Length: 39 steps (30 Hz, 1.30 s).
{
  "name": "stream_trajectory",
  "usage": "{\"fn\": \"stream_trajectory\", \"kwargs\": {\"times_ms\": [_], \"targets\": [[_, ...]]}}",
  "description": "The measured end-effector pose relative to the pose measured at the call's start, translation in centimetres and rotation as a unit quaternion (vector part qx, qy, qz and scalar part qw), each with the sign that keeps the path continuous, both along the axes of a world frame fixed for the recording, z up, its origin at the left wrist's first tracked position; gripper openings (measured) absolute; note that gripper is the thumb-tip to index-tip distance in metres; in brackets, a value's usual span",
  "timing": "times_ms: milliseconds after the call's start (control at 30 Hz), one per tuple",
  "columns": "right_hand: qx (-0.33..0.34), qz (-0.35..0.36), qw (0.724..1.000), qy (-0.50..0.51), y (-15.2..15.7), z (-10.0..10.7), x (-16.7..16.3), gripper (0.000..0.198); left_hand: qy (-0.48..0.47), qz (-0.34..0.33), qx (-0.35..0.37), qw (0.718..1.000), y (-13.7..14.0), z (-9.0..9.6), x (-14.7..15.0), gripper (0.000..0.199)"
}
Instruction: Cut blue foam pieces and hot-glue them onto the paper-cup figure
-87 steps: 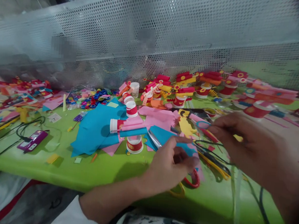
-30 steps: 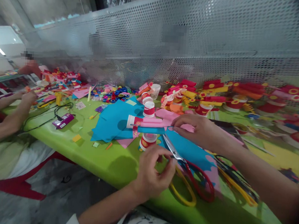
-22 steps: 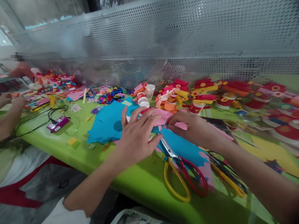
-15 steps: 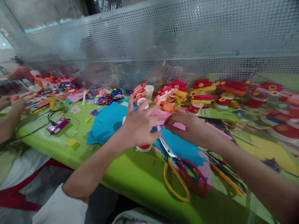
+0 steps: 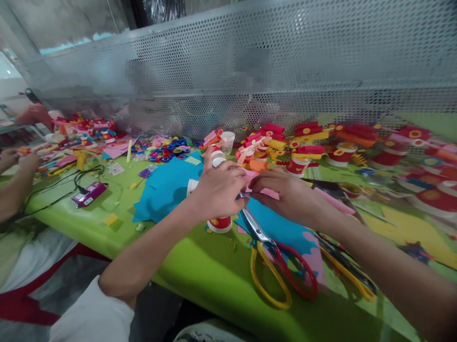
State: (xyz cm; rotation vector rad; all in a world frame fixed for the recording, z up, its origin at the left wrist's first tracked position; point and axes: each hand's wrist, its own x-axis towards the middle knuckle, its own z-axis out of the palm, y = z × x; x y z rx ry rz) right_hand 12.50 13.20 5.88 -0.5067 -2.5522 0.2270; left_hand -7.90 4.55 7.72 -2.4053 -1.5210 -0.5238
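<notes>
My right hand point(image 5: 285, 195) has its fingers closed on a piece of pink craft paper point(image 5: 270, 193). Facing it, my left hand point(image 5: 221, 190) has its thumb and fingers drawn together at the same piece, with one finger pointing up; the grip is partly hidden. Beneath my left hand stands a red paper cup point(image 5: 220, 224), its upper part covered. Large scissors point(image 5: 262, 237) with one yellow and one red handle lie just in front of both hands, over blue sheets point(image 5: 279, 220) and pink scraps. Another blue sheet point(image 5: 161, 187) spreads to the left.
Several red cup figures with paper rolls point(image 5: 298, 165) line the back beside a perforated metal panel point(image 5: 297, 56). Other scissors point(image 5: 349, 274) lie at right. A purple device point(image 5: 89, 194) with cables sits at left, near another person's hands point(image 5: 27, 164). The green table edge point(image 5: 168, 270) curves in front.
My left hand's spread fingers have folded in and come down toward my right hand at the pink paper. My right hand has barely moved.
</notes>
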Motion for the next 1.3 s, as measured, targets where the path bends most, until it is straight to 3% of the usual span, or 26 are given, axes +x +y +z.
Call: {"fn": "stream_trajectory", "kwargs": {"times_ms": [367,633,733,833,1033,1133,1300], "targets": [[0.038,-0.002,0.999,-0.029,0.2,0.0,0.2,0.023,0.008,-0.011,-0.005,1.0,0.4,-0.1,0.2,0.009],[0.204,-0.009,0.97,-0.132,-1.0,1.2,0.1,0.025,-0.001,-0.015,-0.009,1.0,-0.1,0.2,0.7,0.014],[0.228,-0.001,0.964,-0.133,-1.3,1.6,0.1,0.023,-0.023,-0.023,-0.001,0.999,-0.7,0.8,1.1,0.01],[0.209,0.01,0.972,-0.111,-1.7,2.6,0.4,0.027,-0.048,-0.024,0.001,0.999,-1.3,1.4,1.3,0.015],[0.073,-0.021,0.997,0.004,-2.7,4.7,1.8,0.021,-0.197,0.005,0.006,0.98,-2.0,2.1,0.4,0.013],[0.036,-0.051,0.997,0.043,-3.0,4.6,2.0,0.019,-0.263,0.009,-0.02,0.964,-2.1,2.3,0.1,0.009],[0.031,-0.039,0.996,0.07,-3.4,3.5,1.3,0.016,-0.315,0.006,-0.046,0.948,-1.9,2.3,0.4,0.008]]}}
